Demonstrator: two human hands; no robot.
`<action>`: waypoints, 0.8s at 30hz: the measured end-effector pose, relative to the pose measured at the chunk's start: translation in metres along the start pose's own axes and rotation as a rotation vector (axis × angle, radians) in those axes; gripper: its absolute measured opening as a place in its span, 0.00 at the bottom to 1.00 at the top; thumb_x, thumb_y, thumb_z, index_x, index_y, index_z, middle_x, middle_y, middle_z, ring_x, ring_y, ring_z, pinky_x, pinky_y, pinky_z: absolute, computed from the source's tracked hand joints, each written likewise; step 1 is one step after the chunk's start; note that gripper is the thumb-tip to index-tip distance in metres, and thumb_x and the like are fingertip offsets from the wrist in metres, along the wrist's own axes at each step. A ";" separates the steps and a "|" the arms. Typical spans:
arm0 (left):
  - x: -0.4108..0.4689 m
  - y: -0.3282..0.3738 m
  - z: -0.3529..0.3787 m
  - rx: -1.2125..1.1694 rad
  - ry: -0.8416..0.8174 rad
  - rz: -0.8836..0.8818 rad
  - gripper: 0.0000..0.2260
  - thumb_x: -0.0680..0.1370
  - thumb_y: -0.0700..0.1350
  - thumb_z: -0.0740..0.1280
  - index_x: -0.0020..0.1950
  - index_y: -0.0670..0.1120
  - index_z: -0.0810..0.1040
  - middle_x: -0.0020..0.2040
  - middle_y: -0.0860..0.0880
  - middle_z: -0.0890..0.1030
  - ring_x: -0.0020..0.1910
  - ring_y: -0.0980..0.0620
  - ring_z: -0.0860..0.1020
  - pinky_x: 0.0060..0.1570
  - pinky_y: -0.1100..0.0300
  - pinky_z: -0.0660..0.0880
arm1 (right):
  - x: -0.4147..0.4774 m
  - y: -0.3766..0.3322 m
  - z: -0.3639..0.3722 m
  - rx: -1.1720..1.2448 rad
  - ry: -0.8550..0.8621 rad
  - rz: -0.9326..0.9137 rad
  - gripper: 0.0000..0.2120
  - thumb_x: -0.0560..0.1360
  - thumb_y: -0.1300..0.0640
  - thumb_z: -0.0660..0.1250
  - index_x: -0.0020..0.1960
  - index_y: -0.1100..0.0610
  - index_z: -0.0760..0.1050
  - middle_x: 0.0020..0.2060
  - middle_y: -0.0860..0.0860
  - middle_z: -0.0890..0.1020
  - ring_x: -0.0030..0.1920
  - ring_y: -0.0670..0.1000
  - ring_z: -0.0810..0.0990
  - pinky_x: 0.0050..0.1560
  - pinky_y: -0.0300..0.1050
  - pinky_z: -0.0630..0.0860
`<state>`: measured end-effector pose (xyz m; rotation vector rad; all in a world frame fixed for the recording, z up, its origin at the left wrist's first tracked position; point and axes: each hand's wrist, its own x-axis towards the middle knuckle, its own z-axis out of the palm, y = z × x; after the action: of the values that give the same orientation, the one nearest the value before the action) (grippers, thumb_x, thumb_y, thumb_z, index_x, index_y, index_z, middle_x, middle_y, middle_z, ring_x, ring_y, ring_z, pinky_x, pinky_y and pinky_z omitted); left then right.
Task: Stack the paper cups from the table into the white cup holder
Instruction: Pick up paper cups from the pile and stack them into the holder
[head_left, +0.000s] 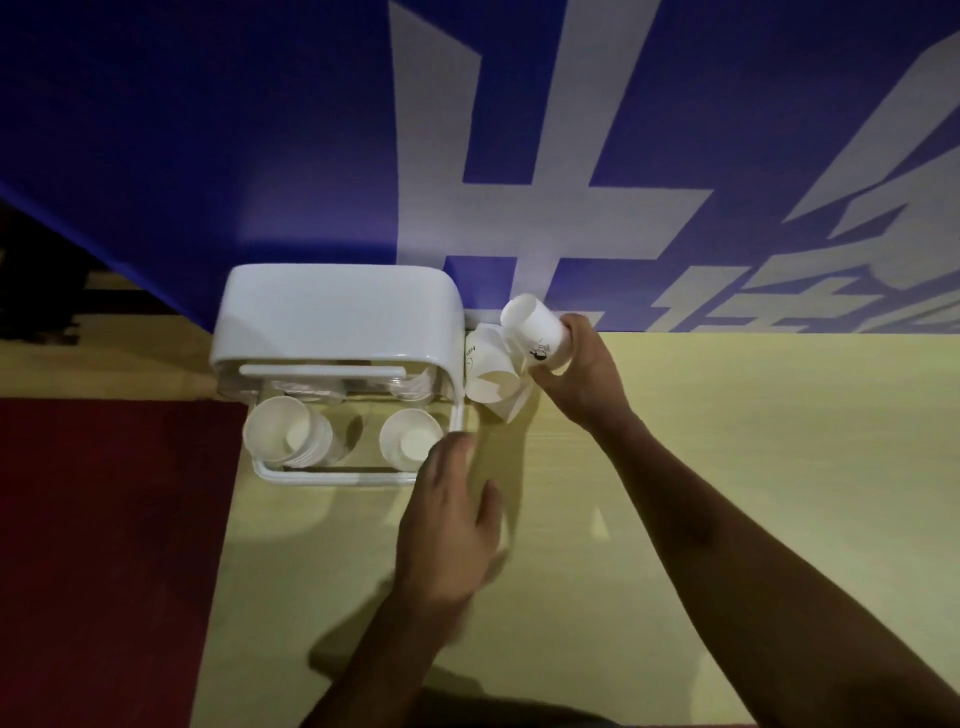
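Note:
A white cup holder (337, 312) with a domed lid stands at the table's far left. Its open front tray holds a stack of paper cups (283, 431) on the left and another cup (410, 441) on the right. My right hand (582, 374) grips a white paper cup (535, 332) with a small dark print, tilted with its mouth toward the upper left, just right of the holder. Below it a few more paper cups (491, 379) lie on their sides against the holder. My left hand (452, 519) hovers with relaxed fingers by the tray's front right corner, holding nothing.
The pale yellow table (727, 467) runs to the right and toward me. A blue wall banner (208, 156) with large white characters stands right behind the holder. Dark red floor (104, 545) lies beyond the table's left edge.

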<state>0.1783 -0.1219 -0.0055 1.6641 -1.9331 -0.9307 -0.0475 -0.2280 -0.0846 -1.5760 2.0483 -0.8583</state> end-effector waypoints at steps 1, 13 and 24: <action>0.012 0.009 0.009 0.028 -0.020 -0.049 0.24 0.80 0.48 0.68 0.76 0.47 0.68 0.73 0.49 0.72 0.72 0.50 0.71 0.68 0.56 0.70 | -0.011 0.002 -0.009 0.034 0.016 0.014 0.29 0.70 0.53 0.78 0.66 0.59 0.70 0.56 0.53 0.78 0.52 0.53 0.78 0.47 0.53 0.80; 0.124 0.046 0.107 -0.941 0.158 -1.116 0.48 0.65 0.72 0.73 0.77 0.45 0.67 0.73 0.45 0.73 0.70 0.41 0.74 0.65 0.46 0.73 | -0.139 0.026 -0.094 0.374 0.048 0.499 0.39 0.66 0.35 0.77 0.72 0.48 0.70 0.64 0.45 0.77 0.58 0.52 0.81 0.53 0.51 0.82; 0.127 0.052 0.116 -1.003 0.553 -0.908 0.31 0.68 0.50 0.81 0.69 0.48 0.75 0.59 0.52 0.82 0.57 0.49 0.81 0.58 0.53 0.80 | -0.150 0.031 -0.110 0.391 0.026 0.541 0.31 0.66 0.42 0.81 0.65 0.48 0.75 0.56 0.39 0.80 0.55 0.44 0.81 0.47 0.40 0.80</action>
<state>0.0375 -0.2186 -0.0610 1.7708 -0.1544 -1.2372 -0.1009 -0.0541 -0.0331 -0.7558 2.0169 -0.9830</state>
